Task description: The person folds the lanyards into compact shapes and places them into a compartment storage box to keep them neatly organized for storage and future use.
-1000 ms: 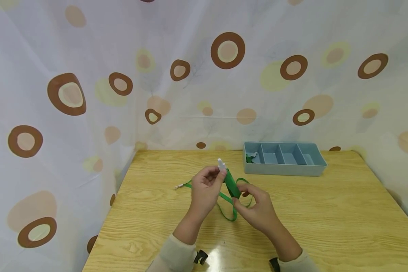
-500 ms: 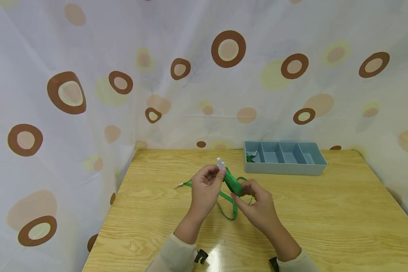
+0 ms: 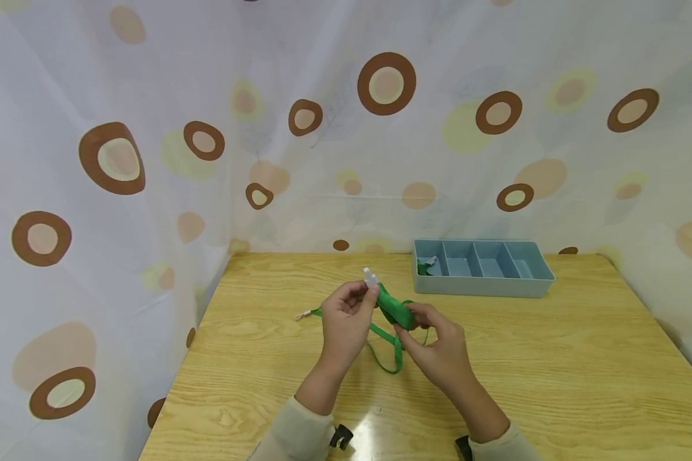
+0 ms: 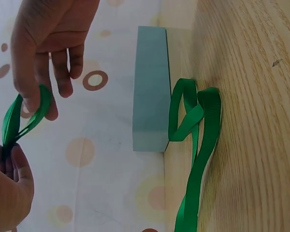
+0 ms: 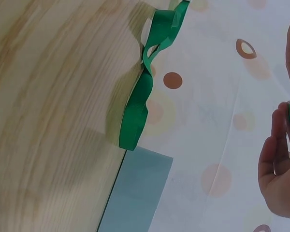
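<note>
My left hand [image 3: 346, 323] pinches the white plastic clip [image 3: 371, 278] of a folded green lanyard [image 3: 393, 307], holding it above the table. At the lower end of the fold, my right hand [image 3: 438, 342] pinches the ribbon between thumb and fingers. In the left wrist view the held ribbon [image 4: 10, 123] forms a narrow loop between the two hands. A length of green ribbon [image 4: 198, 174] lies loosely looped on the table beneath them, with a small metal-and-white hook end [image 3: 304, 315] off to the left. The hands hide part of it.
A grey-blue tray [image 3: 484, 286] with several compartments stands at the table's back right. Its leftmost compartment holds a green ribbon piece with a white clip [image 3: 427, 266]. A patterned curtain [image 3: 323, 160] hangs behind the wooden table [image 3: 254, 384].
The clip end has tipped a little to the left and the folded ribbon slants more. My right fingers have shifted slightly around its lower end. The ribbon on the table is nearly unmoved.
</note>
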`<state>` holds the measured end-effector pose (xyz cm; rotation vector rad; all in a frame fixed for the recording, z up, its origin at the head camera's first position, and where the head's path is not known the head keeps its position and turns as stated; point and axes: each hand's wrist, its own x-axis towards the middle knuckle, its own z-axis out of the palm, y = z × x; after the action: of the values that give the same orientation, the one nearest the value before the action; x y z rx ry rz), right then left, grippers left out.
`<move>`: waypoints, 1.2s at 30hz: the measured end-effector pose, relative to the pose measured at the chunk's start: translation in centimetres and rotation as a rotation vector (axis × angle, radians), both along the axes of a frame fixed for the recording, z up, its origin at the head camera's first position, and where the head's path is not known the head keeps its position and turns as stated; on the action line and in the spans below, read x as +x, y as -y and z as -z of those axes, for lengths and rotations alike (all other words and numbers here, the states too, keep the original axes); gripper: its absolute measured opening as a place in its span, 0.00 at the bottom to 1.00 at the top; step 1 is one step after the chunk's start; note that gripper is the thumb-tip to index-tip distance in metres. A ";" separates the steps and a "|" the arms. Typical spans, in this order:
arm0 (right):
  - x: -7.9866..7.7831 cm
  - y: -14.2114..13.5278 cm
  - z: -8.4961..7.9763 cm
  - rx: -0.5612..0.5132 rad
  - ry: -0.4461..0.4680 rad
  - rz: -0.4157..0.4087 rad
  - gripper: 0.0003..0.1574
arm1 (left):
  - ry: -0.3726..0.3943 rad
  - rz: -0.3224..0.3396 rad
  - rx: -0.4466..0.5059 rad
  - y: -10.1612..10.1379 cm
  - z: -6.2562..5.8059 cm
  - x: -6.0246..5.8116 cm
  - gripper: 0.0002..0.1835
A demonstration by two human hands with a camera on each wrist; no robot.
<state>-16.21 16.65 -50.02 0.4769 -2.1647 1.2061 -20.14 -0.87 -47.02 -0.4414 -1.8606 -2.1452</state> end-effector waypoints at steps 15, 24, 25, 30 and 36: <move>-0.3 -0.1 0.2 -0.132 -0.058 -0.041 0.26 | -0.024 -0.020 0.047 0.0 0.2 -0.2 0.09; -0.4 -0.3 0.4 -0.145 -0.104 0.001 0.26 | -0.035 -0.056 0.092 0.0 0.2 -0.3 0.10; -0.3 -0.3 0.4 -0.151 -0.107 -0.004 0.27 | -0.030 -0.059 0.098 0.1 0.3 -0.3 0.11; -0.3 -0.4 0.3 -0.160 -0.165 -0.031 0.30 | -0.004 -0.064 0.114 0.1 0.4 -0.4 0.11; -0.4 -0.5 0.3 -0.181 -0.148 -0.074 0.29 | 0.005 -0.047 0.121 0.0 0.2 -0.4 0.11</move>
<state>-16.57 17.20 -50.30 0.5539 -1.9083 1.3496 -20.52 -0.88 -47.23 -0.3624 -1.7145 -2.2145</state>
